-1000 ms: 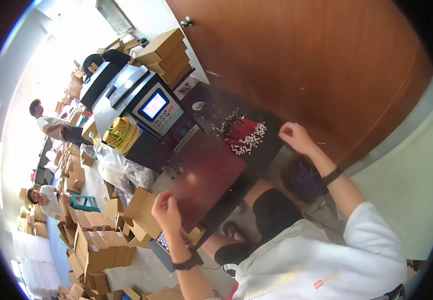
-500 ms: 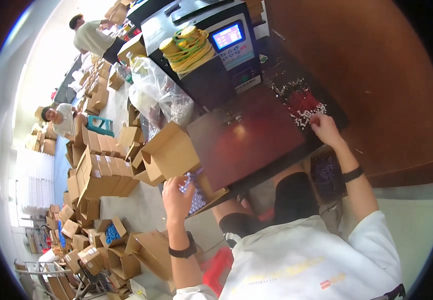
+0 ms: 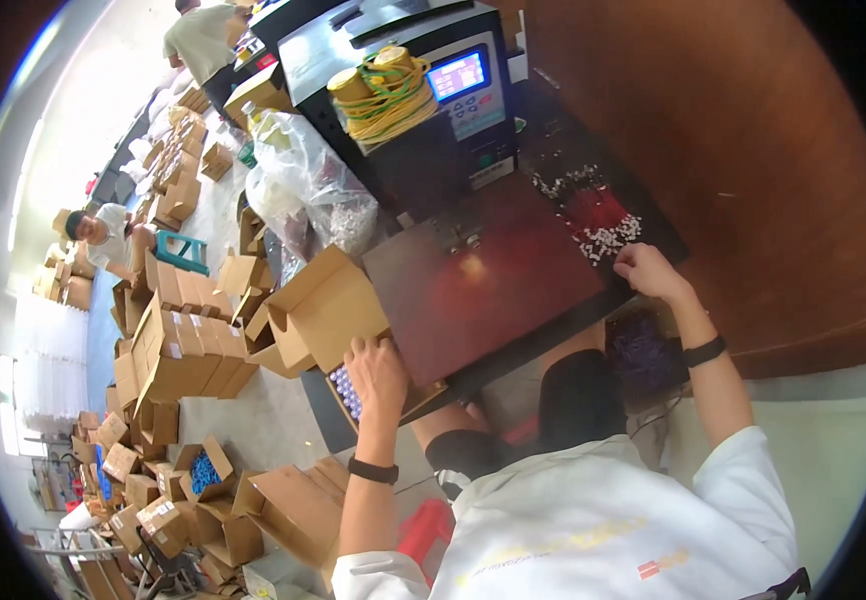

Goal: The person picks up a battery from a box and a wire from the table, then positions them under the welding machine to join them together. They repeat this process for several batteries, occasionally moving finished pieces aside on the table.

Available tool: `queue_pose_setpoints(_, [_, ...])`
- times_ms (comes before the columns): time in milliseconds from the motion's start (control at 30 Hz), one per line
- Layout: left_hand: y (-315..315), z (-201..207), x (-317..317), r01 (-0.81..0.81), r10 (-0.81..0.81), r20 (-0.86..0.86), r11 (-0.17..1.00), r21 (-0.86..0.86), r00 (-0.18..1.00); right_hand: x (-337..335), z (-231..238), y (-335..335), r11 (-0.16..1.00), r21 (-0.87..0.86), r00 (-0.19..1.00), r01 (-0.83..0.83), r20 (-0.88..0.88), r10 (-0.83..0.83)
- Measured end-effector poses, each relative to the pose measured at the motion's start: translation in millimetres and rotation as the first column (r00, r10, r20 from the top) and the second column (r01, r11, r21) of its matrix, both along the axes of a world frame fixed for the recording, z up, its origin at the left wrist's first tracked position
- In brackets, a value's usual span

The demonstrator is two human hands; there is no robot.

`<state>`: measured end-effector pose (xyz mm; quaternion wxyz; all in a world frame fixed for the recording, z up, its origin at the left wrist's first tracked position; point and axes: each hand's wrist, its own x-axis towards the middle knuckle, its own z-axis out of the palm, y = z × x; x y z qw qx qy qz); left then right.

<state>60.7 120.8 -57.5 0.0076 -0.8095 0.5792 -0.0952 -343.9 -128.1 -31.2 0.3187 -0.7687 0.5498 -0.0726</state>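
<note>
My left hand (image 3: 378, 372) is over an open cardboard box beside the table's left edge. Its fingers bend downward and their tips are hidden. Next to it, small round lavender pieces (image 3: 345, 393) stand packed in the box. My right hand (image 3: 651, 272) is at the table's right side, thumb and forefinger pinched together. Whatever lies between them is too small to make out. Just beyond those fingertips lies a bundle of short red wires (image 3: 596, 208) with white ends (image 3: 608, 238). Between my hands, a dark reddish board (image 3: 493, 305) covers part of the tabletop.
A black machine (image 3: 473, 110) with a lit screen stands at the back, yellow-green wire coils (image 3: 388, 105) on it. Left of it is a clear plastic bag (image 3: 313, 185). Cardboard boxes (image 3: 193, 350) crowd the floor. One person (image 3: 108, 240) sits far left; another (image 3: 201, 45) stands behind.
My left hand has shifted right and slightly up across the box, uncovering lavender pieces on its left. My right hand stays pinched near the white wire ends. The whole view has shifted slightly.
</note>
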Motion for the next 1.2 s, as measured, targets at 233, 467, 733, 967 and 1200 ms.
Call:
queue_pose_setpoints(233, [-10.5,16.3,-3.7,0.026,-0.030,0.016,0.977,0.213,0.999,-23.9,11.6,-3.9,0.997,0.008,0.990,-0.080,-0.117,0.080])
queue_pose_setpoints(467, [-1.6,9.2,-1.0,0.113,-0.102,-0.073,0.981,0.156,0.992,-32.9,21.1,2.9,0.992,-0.105,0.997,0.069,-0.011,-0.071])
queue_pose_setpoints(733, [1.6,33.1,3.3,0.197,-0.218,-0.200,0.973,-0.118,0.955,-53.5,50.1,2.5,0.942,-0.332,0.998,0.053,0.057,-0.036])
queue_pose_setpoints(967, [4.1,106.5,-7.8,-0.101,-0.069,-0.429,0.928,-0.360,0.901,-38.6,81.3,2.6,0.986,-0.157,0.904,0.061,0.426,0.012])
queue_pose_setpoints(1200, [-64.5,88.1,-57.6,-0.163,-0.275,-0.687,0.850,-0.500,0.672,56.1,82.1,23.2,0.978,0.033,0.727,-0.206,0.674,0.131])
